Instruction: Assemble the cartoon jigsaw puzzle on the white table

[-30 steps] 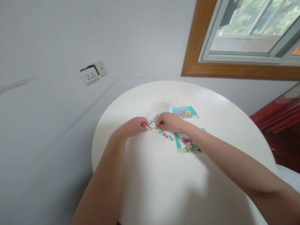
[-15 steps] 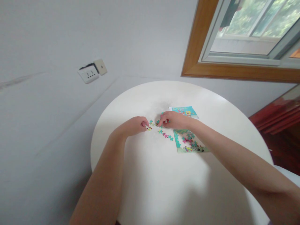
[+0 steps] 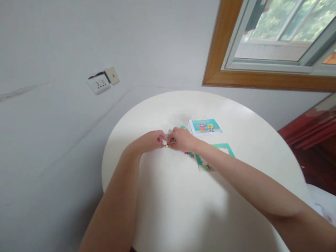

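My left hand [image 3: 155,140] pinches a small yellow puzzle piece [image 3: 167,146] just above the white table. Close against it, my right hand [image 3: 181,139] has its thumb and fingers curled together at the same piece; whether it grips another piece is too small to make out. Loose teal and pink puzzle pieces [image 3: 183,127] lie behind my right hand, and more show below it. Under my right forearm sits the puzzle frame board [image 3: 231,149], teal and green, partly covered by the arm. Beyond it lies a picture card [image 3: 206,126] with a pink and a yellow cartoon figure.
The round white table [image 3: 162,210] stands close to the wall. A wall socket [image 3: 99,83] is at the left, and a wood-framed window [image 3: 214,66] at the upper right. Red fabric [image 3: 312,131] hangs beyond the table's right edge.
My right hand has moved left and slightly down to meet my left hand, uncovering the picture card. My left hand has stayed almost in place with its piece.
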Motion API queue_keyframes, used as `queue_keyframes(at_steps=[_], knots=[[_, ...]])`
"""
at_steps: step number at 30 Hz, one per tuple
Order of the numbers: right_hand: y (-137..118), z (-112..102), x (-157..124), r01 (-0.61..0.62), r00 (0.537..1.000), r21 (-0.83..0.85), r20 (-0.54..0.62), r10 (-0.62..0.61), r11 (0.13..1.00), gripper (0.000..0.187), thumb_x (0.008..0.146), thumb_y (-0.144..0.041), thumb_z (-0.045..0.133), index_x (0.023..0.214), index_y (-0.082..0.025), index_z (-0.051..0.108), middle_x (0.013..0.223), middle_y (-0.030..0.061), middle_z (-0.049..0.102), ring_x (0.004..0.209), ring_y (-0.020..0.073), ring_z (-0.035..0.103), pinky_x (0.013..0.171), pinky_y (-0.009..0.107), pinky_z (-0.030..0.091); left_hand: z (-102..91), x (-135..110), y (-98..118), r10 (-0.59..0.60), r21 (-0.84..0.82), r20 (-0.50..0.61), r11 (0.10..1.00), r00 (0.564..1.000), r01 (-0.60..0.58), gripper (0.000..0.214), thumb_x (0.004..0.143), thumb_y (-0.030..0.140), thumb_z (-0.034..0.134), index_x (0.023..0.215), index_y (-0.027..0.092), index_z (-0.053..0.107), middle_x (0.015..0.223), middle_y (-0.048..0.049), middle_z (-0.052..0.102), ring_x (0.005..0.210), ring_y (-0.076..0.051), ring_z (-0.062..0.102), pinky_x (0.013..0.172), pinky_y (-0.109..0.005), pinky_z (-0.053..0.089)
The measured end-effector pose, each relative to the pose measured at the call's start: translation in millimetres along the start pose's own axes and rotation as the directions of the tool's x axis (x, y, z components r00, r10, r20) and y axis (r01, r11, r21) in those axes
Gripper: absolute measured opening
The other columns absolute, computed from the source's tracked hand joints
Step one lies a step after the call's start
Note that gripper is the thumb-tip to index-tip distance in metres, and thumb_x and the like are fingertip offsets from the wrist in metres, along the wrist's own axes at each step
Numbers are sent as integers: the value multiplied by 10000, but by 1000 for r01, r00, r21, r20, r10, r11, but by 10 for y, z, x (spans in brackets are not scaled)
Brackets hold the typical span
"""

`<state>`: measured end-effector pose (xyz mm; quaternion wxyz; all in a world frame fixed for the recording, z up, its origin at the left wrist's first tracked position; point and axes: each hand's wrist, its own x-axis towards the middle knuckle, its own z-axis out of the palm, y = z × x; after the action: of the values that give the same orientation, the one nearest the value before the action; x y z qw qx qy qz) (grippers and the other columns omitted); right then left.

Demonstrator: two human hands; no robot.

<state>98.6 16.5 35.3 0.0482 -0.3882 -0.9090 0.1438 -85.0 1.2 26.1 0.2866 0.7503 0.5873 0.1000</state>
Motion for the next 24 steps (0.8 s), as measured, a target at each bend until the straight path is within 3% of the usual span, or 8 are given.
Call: queue_keyframes(at_steps=[14,21,24], knots=[[0,78,-35,-8,999,33,-44,9,999,235,859,-171,551,966,-202,758,984,91,691,994,197,631,870,268,435,-20,-15,8,75,14,76,997,994,-77,289,624,372,638,844,185,646,774,0,604,729,-173,548,673,-258,404],[-61,24,-136,-20,999,-42,-45,18,999,282,862,-327,594,1077,-190,713,1068,115,643,1052,249,597,922,346,407,-12,1,6,82,12,88,996,993,-83,239,656,350,604,811,175,655,710,4,594,713,-170,545,670,-254,399],[-74,5,-135,-20,1000,-43,-24,19,999,262,860,-301,592,1067,-200,717,1073,109,644,1024,235,609,897,330,414,-22,4,12,87,8,110,996,990,-89,191,662,321,589,764,174,656,687,11,590,695,-159,534,661,-246,388]])
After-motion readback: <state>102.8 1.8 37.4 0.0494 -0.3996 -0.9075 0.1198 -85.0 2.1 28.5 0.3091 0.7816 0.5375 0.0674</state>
